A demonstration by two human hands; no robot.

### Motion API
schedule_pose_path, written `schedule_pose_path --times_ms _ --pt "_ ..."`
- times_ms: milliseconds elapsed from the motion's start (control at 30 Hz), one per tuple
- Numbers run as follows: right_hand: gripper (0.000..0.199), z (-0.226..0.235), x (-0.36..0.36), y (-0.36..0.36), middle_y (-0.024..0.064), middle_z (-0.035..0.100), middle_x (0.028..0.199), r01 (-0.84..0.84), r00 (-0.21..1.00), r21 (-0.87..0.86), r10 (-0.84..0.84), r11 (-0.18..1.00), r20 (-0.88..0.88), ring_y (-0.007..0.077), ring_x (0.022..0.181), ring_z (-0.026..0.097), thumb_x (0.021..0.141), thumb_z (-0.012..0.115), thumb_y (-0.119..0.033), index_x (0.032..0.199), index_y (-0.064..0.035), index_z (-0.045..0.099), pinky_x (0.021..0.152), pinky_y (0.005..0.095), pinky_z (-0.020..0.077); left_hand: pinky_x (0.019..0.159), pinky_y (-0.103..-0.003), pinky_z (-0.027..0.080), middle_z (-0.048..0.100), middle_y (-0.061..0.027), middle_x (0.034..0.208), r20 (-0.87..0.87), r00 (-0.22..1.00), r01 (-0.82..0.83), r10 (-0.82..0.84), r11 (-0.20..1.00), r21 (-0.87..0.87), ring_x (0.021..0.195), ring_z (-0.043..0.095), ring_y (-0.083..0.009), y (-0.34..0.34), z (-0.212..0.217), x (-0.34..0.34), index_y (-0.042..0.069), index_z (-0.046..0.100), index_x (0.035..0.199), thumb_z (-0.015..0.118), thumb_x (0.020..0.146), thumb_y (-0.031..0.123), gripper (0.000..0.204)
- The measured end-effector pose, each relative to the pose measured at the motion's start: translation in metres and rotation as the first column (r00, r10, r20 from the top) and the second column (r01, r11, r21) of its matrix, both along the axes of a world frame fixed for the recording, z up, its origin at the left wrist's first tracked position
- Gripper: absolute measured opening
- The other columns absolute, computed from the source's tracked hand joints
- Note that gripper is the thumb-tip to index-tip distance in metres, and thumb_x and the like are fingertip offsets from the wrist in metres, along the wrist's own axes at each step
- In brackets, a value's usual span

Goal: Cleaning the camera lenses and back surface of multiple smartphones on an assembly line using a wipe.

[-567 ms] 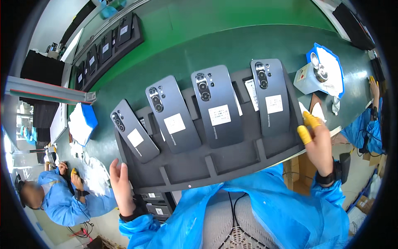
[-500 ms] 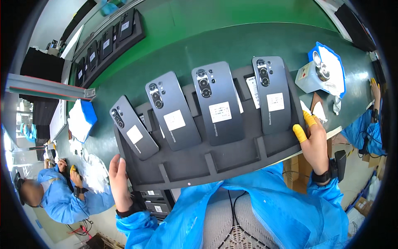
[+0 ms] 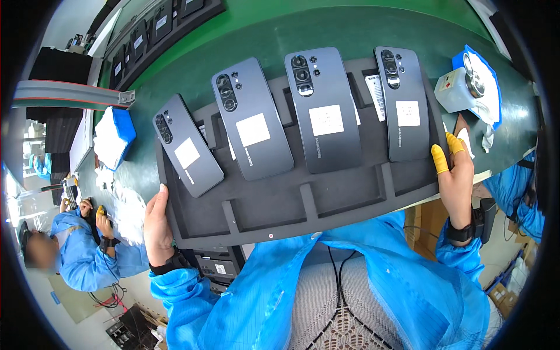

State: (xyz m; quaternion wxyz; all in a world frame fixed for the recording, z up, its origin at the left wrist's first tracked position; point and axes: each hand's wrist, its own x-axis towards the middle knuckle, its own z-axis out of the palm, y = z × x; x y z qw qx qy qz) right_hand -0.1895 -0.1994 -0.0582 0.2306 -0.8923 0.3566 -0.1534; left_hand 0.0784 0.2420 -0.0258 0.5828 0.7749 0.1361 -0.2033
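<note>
Left hand (image 3: 157, 227) at eight o'clock, right hand (image 3: 457, 181) at three, flank tray (image 3: 291, 230); cannot tell whether fingers clamp. Level handling likely steadies phones (image 3: 328, 146).

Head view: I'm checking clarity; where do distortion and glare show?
Head view: the dark green tabletop curves along its far edge; corners go black; on the black foam tray, the third dark grey phone from left catches a white highlight on its lowest large round lens.
</note>
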Motion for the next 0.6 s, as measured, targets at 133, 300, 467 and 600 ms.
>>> schedule_pose_path --times_ms 133,300,467,600 --pt "0.033 0.006 -0.001 0.003 0.0119 0.062 0.097 -0.005 1.0 0.006 0.005 1.0 -0.009 0.0155 0.078 0.057 0.093 0.063 -0.012 0.118 0.0085 0.057 0.072 0.0293 0.0476 0.084 -0.026 0.049 0.067 -0.0113 0.107 0.003 0.998 0.055 -0.055 0.997 0.045 0.092 0.063 -0.0159 -0.005 0.0 -0.005 -0.007 0.058 0.118 0.064 0.094 0.033 0.048" --pt "0.031 0.002 -0.004 0.006 0.0236 0.06 0.102 0.058 0.993 0.015 -0.059 0.998 0.107 0.0371 0.091 0.06 0.089 0.064 -0.01 0.112 0.0093 0.059 0.083 0.0383 0.0467 0.086 -0.027 0.047 0.064 -0.0106 0.112 0.068 0.994 0.08 -0.083 0.996 0.048 0.096 0.061 -0.0149 -0.023 0.006 -0.019 -0.005 0.052 0.126 0.064 0.094 0.03 0.049" --pt "0.029 -0.004 -0.012 0.006 0.0216 0.061 0.103 0.056 0.989 0.015 -0.058 0.998 0.139 0.0335 0.093 0.059 0.09 0.062 -0.01 0.112 0.0097 0.059 0.086 0.0362 0.0451 0.08 -0.026 0.05 0.066 -0.0097 0.107 0.089 0.996 0.015 -0.016 1.0 0.008 0.091 0.063 -0.0147 -0.016 0.007 -0.024 -0.006 0.056 0.12 0.062 0.096 0.026 0.041" --pt "0.028 -0.015 -0.004 0.003 0.02 0.061 0.103 0.021 0.985 0.031 -0.026 0.999 0.168 0.0306 0.094 0.058 0.092 0.061 -0.009 0.112 0.0099 0.058 0.088 0.0346 0.0438 0.077 -0.025 0.051 0.067 -0.0092 0.102 0.045 0.999 0.03 -0.028 0.998 -0.051 0.087 0.064 -0.0136 -0.022 0.013 -0.02 -0.005 0.057 0.119 0.061 0.096 0.026 0.04"
